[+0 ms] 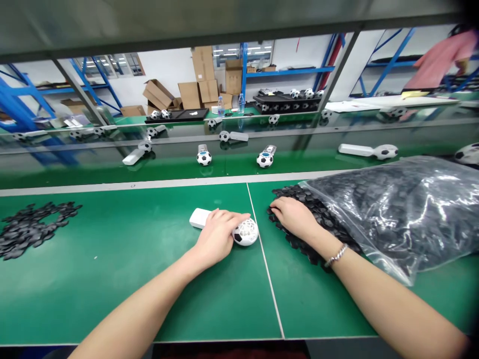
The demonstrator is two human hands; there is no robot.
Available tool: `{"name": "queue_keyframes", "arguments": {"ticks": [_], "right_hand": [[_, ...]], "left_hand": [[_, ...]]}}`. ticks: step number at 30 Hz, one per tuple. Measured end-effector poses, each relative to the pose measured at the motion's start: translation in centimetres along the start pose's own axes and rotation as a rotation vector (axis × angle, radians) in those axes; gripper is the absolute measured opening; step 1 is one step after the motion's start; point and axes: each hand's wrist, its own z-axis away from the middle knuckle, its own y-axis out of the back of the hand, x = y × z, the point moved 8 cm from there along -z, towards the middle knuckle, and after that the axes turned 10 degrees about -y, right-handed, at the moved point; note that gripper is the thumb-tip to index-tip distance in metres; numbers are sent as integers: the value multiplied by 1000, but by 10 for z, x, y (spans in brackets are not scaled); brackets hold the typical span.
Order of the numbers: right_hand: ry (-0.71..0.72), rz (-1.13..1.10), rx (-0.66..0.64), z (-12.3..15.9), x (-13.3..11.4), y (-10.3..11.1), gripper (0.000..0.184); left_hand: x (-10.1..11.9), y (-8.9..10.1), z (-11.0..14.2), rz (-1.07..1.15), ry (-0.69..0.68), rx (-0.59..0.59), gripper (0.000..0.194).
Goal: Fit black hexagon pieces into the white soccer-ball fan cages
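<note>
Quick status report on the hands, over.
Left hand holding soccer-ball device. Right hand at black pieces. Device mostly white. Plastic bag beside the pieces.

Was a factory assembly area. A long green belt (pixel 168 167) carried spaced-out football-headed units (pixel 204 158); the green worktable (pixel 75 299) in front of the belt held loose black parts (pixel 315 206) and a bulky clear bag (pixel 404 214) of more. Behind the belt were blue racking (pixel 244 65), cardboard boxes (pixel 204 65), black trays (pixel 181 115), a person in pink (pixel 449 55).

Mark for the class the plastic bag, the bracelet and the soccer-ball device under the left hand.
Plastic bag (pixel 404 214): head view, middle of its bulge.
Bracelet (pixel 336 255): head view, its beaded band.
Soccer-ball device (pixel 247 232): head view, its round end.
</note>
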Motion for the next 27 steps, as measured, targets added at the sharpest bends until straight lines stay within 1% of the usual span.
{"name": "queue_keyframes", "arguments": {"ticks": [4,8,10,12,15,18,20,22,24,27], "right_hand": [[7,46,14,-7,-4,0,20],[24,-6,12,-3,-2,7,20],[37,-87,-5,3,-2,12,18],[58,-236,-45,11,-5,17,14],[117,-447,-103,20,-18,21,12],[174,-537,-110,25,-30,26,15],[175,-602,-107,26,-34,29,16],[160,-665,-115,26,-34,31,15],[159,-709,-132,28,-35,32,14],[217,-730,-170,31,-41,34,13]], "left_hand": [[-1,-1,0,10,10,3,69],[0,-1,2,21,8,2,66],[-2,-1,3,24,18,4,65],[-5,-2,3,22,39,-3,65],[-10,-3,4,31,69,-30,66],[-9,-6,4,63,51,-73,70],[-8,-6,4,85,51,-84,76],[-9,-6,4,97,82,-76,80],[-10,-6,4,101,106,-63,78],[-10,-6,3,102,103,-45,72]]}}
